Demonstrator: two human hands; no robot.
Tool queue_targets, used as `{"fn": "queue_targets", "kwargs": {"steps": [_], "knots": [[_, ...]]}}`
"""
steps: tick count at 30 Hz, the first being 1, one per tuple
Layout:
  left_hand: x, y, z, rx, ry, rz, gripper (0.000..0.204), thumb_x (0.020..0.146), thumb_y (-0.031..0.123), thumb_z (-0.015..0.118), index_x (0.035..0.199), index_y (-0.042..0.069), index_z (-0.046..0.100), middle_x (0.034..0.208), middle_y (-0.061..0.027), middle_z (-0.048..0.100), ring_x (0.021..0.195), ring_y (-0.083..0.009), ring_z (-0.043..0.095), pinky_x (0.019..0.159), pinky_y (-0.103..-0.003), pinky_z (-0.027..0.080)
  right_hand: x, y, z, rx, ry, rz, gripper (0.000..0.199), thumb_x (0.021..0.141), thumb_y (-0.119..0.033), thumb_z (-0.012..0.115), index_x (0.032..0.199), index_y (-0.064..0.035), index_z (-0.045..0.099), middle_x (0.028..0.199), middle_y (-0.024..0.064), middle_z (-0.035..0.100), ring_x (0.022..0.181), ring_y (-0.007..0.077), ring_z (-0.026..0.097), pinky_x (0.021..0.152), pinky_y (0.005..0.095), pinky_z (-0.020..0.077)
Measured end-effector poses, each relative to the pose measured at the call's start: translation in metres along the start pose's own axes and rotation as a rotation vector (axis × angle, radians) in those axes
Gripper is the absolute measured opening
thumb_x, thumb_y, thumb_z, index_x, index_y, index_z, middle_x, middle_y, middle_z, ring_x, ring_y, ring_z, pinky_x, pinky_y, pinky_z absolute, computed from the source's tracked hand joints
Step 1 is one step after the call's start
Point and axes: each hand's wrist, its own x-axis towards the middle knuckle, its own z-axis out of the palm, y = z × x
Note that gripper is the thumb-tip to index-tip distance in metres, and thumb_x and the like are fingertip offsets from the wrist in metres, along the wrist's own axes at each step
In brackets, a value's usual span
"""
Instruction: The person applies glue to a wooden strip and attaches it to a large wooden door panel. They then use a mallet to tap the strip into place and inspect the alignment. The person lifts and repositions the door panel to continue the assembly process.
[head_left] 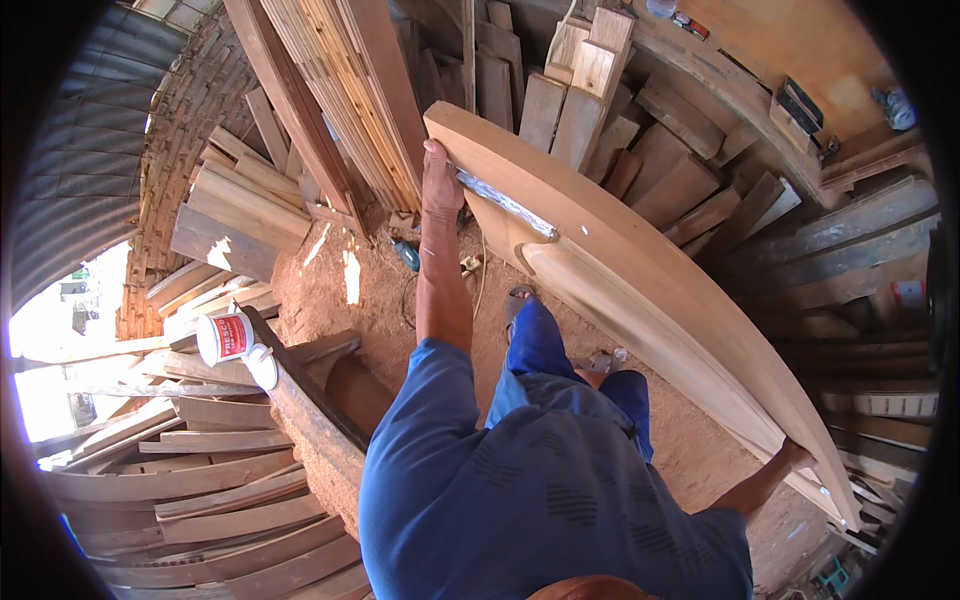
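A large, pale-brown wooden panel [640,240], possibly a door, is held tilted across my front, its long thick edge facing up. My left hand [440,180] grips its far left end, with the arm stretched out. At the near right end my right hand [796,456] is closed on the panel's edge, its fingers partly hidden. A shiny whitish strip [505,207] lies along the panel's inner side by my left hand. Below it, a raised, shaped moulding [530,258] shows on the panel's face. My feet stand on the dusty floor behind the panel.
Tall planks [340,90] lean just beyond my left hand. A green power tool [406,254] and a cord lie on the sawdust floor. At left, a white bucket [226,338] sits by a workbench [320,430] and stacked boards [220,480]. Offcuts [660,170] fill the far right.
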Motion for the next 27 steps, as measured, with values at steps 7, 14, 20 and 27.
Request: {"fn": "queue_targets", "kwargs": {"steps": [7,14,20,27], "knots": [[-0.003,-0.001,-0.011,-0.034,0.05,-0.033,0.073,0.089,0.062,0.05,0.135,0.005,0.042,0.131,-0.0088,0.052,0.122,-0.0239,0.047,0.107,-0.041,0.033,-0.008,-0.006,-0.001,-0.191,-0.171,0.148,0.028,0.063,-0.022,0.081,0.084,-0.0068,0.071,0.084,0.0121,0.07,0.075,0.0325,0.068,0.065,0.0427,0.053],[-0.003,0.002,-0.009,-0.141,0.002,-0.016,0.068,0.088,0.058,0.055,0.133,0.007,0.046,0.128,-0.0076,0.055,0.121,-0.0252,0.049,0.107,-0.043,0.034,-0.01,-0.007,0.006,0.207,-0.02,0.284,0.027,0.068,-0.023,0.078,0.085,-0.004,0.069,0.087,0.0115,0.07,0.078,0.0283,0.068,0.071,0.043,0.0559],[0.0,-0.007,-0.026,-0.197,0.015,-0.045,0.068,0.086,0.056,0.059,0.132,0.007,0.048,0.126,-0.0072,0.057,0.12,-0.0258,0.051,0.106,-0.043,0.035,0.003,-0.044,0.007,1.075,0.245,1.139,0.03,0.081,-0.019,0.067,0.105,-0.0019,0.061,0.104,0.0133,0.067,0.086,0.0298,0.067,0.079,0.0509,0.0566],[0.005,-0.009,-0.026,-0.152,-0.009,-0.053,0.069,0.084,0.055,0.062,0.131,0.007,0.048,0.126,-0.0067,0.058,0.12,-0.0251,0.051,0.106,-0.043,0.035,0.011,-0.043,0.005,1.206,0.286,1.281,0.045,0.086,-0.04,0.056,0.113,-0.0044,0.06,0.113,0.0143,0.065,0.102,0.0332,0.062,0.093,0.0558,0.0483]]}}
